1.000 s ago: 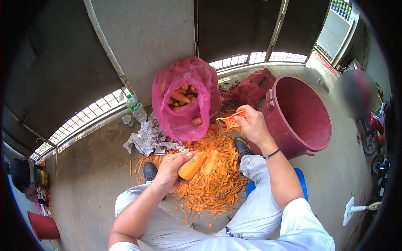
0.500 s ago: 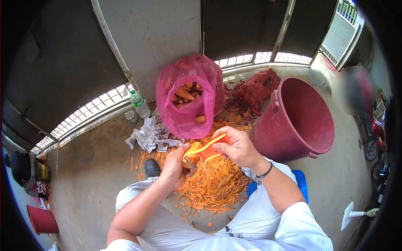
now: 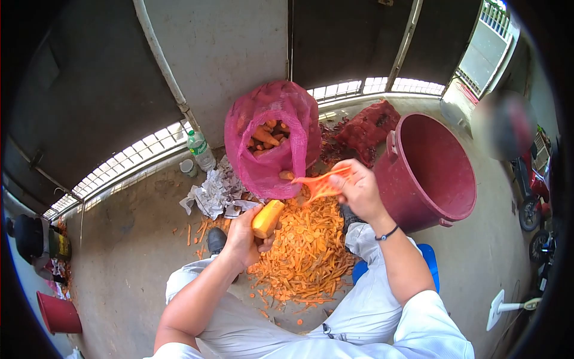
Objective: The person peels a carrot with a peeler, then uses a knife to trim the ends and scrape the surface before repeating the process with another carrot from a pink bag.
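A thick carrot [image 3: 267, 219], its upper side peeled smooth and bright, is gripped in my left hand [image 3: 244, 234]. My right hand [image 3: 360, 186] is closed round the handle of an orange peeler [image 3: 321, 186], which is slightly smeared by motion and apart from the carrot. Below both hands a heap of carrot peelings [image 3: 308, 257] covers the floor between my feet. Beyond them stands a pink mesh sack [image 3: 239, 140], its mouth open towards me, with several unpeeled carrots [image 3: 268, 136] inside.
A large maroon bin [image 3: 391, 188] stands at the right, close to my right hand. Behind it lies a red mesh sack [image 3: 369, 128]. Crumpled paper [image 3: 214, 190] and a plastic bottle [image 3: 201, 151] are left of the pink sack. A small red bucket [image 3: 60, 313] sits far left.
My right hand has lifted the peeler off the carrot and moved it up and to the right. My left hand still holds the carrot, now tilted more upright.
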Demonstrator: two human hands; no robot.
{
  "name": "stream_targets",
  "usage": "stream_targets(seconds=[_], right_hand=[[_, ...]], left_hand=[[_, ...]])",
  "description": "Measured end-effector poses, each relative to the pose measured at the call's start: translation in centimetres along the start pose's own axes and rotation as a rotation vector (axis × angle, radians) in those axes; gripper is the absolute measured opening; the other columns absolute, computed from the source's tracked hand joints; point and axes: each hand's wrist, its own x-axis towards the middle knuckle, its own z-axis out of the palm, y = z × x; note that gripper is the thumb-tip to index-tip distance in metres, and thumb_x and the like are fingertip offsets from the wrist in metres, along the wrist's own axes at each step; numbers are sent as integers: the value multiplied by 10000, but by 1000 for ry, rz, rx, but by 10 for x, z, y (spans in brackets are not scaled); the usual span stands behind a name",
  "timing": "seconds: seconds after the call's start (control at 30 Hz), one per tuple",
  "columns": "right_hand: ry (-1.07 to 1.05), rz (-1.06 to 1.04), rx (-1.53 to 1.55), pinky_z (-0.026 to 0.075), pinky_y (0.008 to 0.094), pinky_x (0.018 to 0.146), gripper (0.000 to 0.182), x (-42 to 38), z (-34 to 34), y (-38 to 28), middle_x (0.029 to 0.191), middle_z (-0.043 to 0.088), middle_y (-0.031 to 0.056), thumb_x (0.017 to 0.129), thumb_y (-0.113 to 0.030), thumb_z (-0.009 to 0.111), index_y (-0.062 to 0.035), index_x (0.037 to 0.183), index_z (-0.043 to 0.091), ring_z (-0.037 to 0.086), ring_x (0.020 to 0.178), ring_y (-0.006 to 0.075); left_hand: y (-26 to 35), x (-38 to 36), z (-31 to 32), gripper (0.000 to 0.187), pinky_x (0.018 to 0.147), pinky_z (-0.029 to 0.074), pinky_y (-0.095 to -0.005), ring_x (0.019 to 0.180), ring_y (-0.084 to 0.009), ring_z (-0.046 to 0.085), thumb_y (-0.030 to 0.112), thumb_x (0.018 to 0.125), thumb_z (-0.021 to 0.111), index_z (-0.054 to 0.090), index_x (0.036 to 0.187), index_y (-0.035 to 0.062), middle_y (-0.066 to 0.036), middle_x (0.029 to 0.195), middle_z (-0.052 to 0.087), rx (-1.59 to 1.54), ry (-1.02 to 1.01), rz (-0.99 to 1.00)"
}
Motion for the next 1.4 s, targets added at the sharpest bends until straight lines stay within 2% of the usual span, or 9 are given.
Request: stream_targets(seconds=[0.23, 0.4, 0.5, 0.63, 0.73, 0.9, 1.2, 1.33, 1.4], right_hand=[[-269, -17, 101, 453, 187, 555, 178, -17, 31, -11, 883, 664, -8, 989, -93, 710, -43, 1131, 614, 565, 654, 16], [-130, -106, -179, 548, 271, 730, 129, -4, 8, -16, 872, 713, 36, 956, -51, 709, 8, 1055, 652, 653, 818, 75], [68, -246, -382, 547, 270, 726, 125, 16, -18, 3, 871, 725, 58, 951, -59, 712, 13, 1035, 654, 660, 822, 76], [86, -140, -71, 549, 252, 738, 139, 9, -20, 1, 918, 718, 31, 978, -81, 699, 1, 1074, 640, 658, 842, 66], [-98, -70, 78, 536, 223, 723, 151, -8, 3, -8, 957, 704, 11, 984, -64, 698, -14, 1110, 632, 647, 845, 51], [-317, -44, 125, 486, 209, 649, 168, -31, 32, -20, 908, 692, -9, 986, -73, 711, -25, 1128, 636, 608, 764, 26], [-295, -330, -182, 471, 205, 637, 176, -29, 33, -20, 892, 694, 4, 975, -54, 717, -22, 1124, 628, 585, 736, 26], [-303, -133, -80, 556, 278, 738, 172, -22, 27, -25, 913, 744, 67, 955, -66, 725, 4, 1095, 654, 687, 865, 84], [-121, -74, 28, 564, 293, 739, 177, -4, 11, -12, 907, 755, 86, 950, -69, 724, 11, 1095, 660, 705, 852, 100]], left_hand=[[-11, 6, -3, 380, 400, 276, -262, 473, -119, 455, 381, 1045, 490, 631, 1173, 52, -63, 777, 639, 225, 30, 137], [-9, -4, 9, 369, 392, 302, -247, 488, -107, 491, 316, 1020, 525, 680, 1130, 0, -74, 786, 664, 362, 18, 231], [-3, -12, 13, 379, 390, 300, -243, 484, -108, 484, 324, 1029, 527, 670, 1160, -2, -72, 797, 665, 408, -13, 232], [-4, -2, 4, 332, 378, 321, -255, 495, -119, 495, 312, 1058, 514, 652, 1169, 31, -35, 766, 608, 260, -10, 195], [-7, 8, -4, 359, 439, 358, -294, 577, -192, 561, 438, 1047, 529, 591, 1239, 141, -85, 889, 648, 47, -72, 24], [-11, 4, 11, 396, 441, 358, -272, 576, -149, 555, 414, 1070, 501, 631, 1251, 86, -41, 819, 643, 36, 2, 32], [-18, -2, 15, 350, 434, 354, -247, 568, -113, 569, 357, 1043, 557, 645, 1255, 94, -16, 789, 663, 68, 63, 157], [-16, -11, 18, 377, 441, 389, -251, 602, -118, 581, 335, 1035, 568, 623, 1306, 78, -57, 854, 678, 90, -19, 164], [-15, -17, 19, 392, 446, 404, -257, 614, -122, 584, 328, 1033, 568, 614, 1327, 74, -73, 880, 683, 96, -71, 175]])
